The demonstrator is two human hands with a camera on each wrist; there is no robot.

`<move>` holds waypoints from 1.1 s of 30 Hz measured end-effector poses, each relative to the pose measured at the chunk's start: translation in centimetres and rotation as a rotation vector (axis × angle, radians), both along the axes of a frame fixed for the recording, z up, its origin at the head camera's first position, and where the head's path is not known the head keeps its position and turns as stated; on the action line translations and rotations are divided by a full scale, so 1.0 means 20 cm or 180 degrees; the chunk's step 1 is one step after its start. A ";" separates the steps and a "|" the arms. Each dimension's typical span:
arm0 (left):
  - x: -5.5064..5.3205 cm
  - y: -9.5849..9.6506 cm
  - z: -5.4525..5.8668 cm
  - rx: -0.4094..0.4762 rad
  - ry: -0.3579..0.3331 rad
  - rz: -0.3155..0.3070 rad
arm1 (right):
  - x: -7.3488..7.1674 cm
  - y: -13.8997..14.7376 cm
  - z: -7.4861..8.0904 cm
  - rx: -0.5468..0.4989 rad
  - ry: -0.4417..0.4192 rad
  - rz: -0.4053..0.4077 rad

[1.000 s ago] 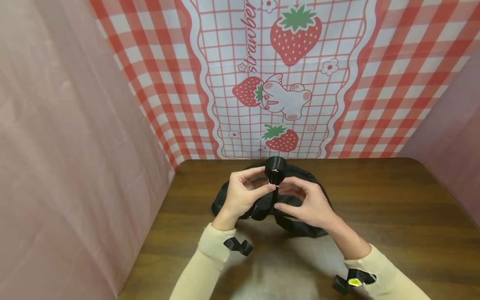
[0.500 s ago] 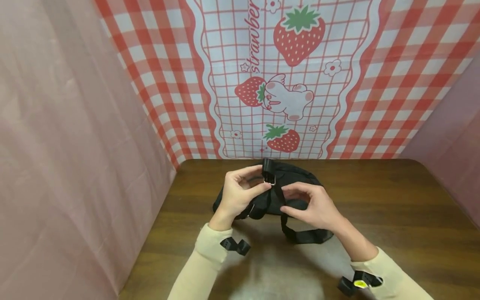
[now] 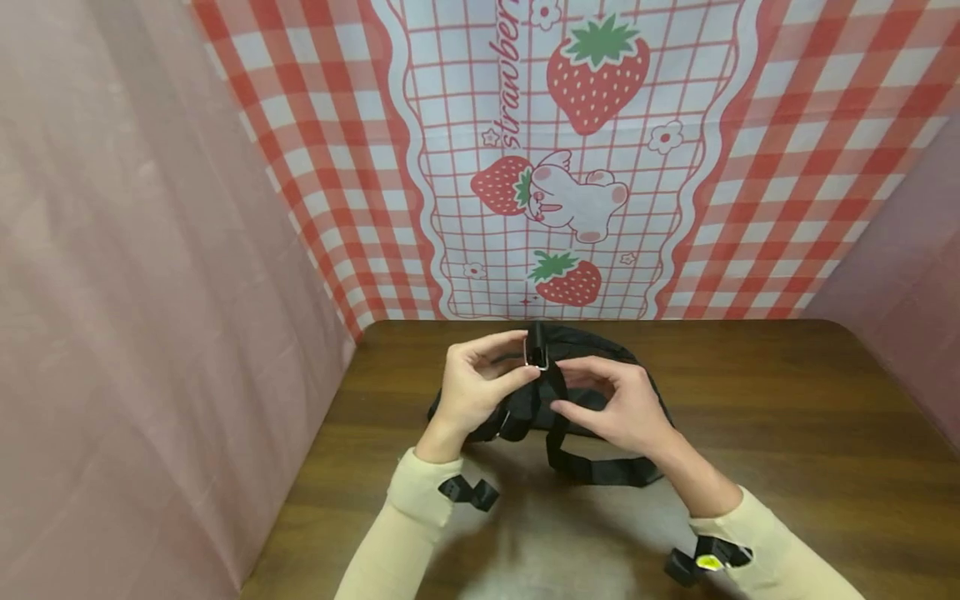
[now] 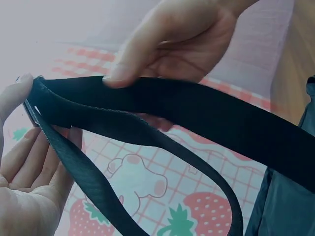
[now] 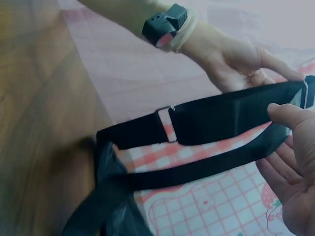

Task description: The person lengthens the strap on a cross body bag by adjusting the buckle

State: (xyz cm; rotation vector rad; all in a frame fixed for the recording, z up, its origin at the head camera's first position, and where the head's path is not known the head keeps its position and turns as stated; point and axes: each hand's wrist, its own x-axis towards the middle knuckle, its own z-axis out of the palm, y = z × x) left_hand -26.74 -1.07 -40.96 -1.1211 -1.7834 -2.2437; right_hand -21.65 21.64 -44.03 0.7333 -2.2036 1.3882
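Observation:
A black bag (image 3: pixel 600 342) lies on the wooden table, its webbing strap raised above it between both hands. My left hand (image 3: pixel 476 387) pinches the metal strap buckle (image 3: pixel 537 367) by its edges, thumb on the near side and fingers on the far side. In the left wrist view, the black strap (image 4: pixel 211 110) runs from the buckle toward the bag, with a narrower loop hanging below. My right hand (image 3: pixel 618 400) holds the strap just right of the buckle, its thumb over the webbing and its fingers behind. A second metal slider (image 5: pixel 167 125) shows farther along the strap.
The loose strap loop (image 3: pixel 600 472) hangs toward the front of the bag. Behind the table (image 3: pixel 787 400) stands a red checked cloth (image 3: pixel 750 208) with strawberry prints. A pink curtain (image 3: pixel 150 292) borders the left side.
The raised strap fold and buckle have turned and shifted slightly left with my left hand. My right hand drew away rightward, then came back left along the strap.

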 end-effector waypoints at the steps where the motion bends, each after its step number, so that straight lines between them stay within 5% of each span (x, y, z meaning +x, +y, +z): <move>1: 0.00 0.00 0.00 0.0002 0.0000 0.0016 | 0.00 0.01 -0.01 0.0045 -0.0030 -0.0015; 10: 0.01 0.02 -0.04 -0.0094 -0.0052 -0.0112 | 0.01 0.05 -0.05 0.0033 -0.0077 0.0246; 15: 0.02 0.05 -0.04 -0.0209 -0.0005 -0.0163 | 0.00 0.00 -0.02 -0.0159 0.0067 0.0142; 33: 0.01 0.02 -0.03 -0.0419 0.0085 0.0125 | 0.02 0.10 0.02 0.0058 0.0182 -0.0002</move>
